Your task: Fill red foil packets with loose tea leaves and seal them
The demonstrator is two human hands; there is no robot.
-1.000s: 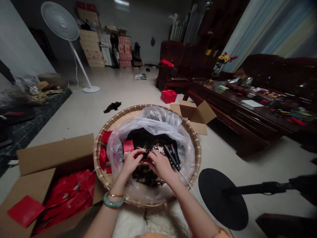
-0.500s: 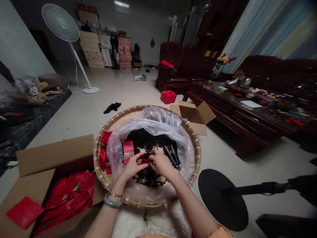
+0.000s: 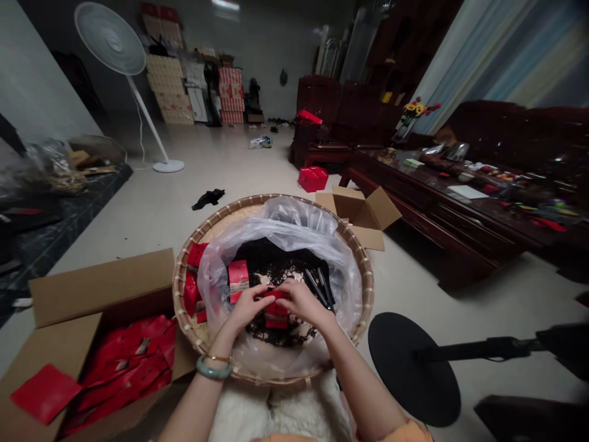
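Honestly, left hand (image 3: 246, 309) and right hand (image 3: 304, 304) are pinching a red packet (image 3: 277, 314), loose dark tea leaves (image 3: 271, 261) sitting right under the grip in a plastic bag (image 3: 294, 230)

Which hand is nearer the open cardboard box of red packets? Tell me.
Left. The left hand is right of the open cardboard box, over the bamboo basket; the right hand is farther right.

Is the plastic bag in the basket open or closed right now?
Open: the clear plastic bag gapes wide, showing dark loose leaves, with the left hand and right hand inside it.
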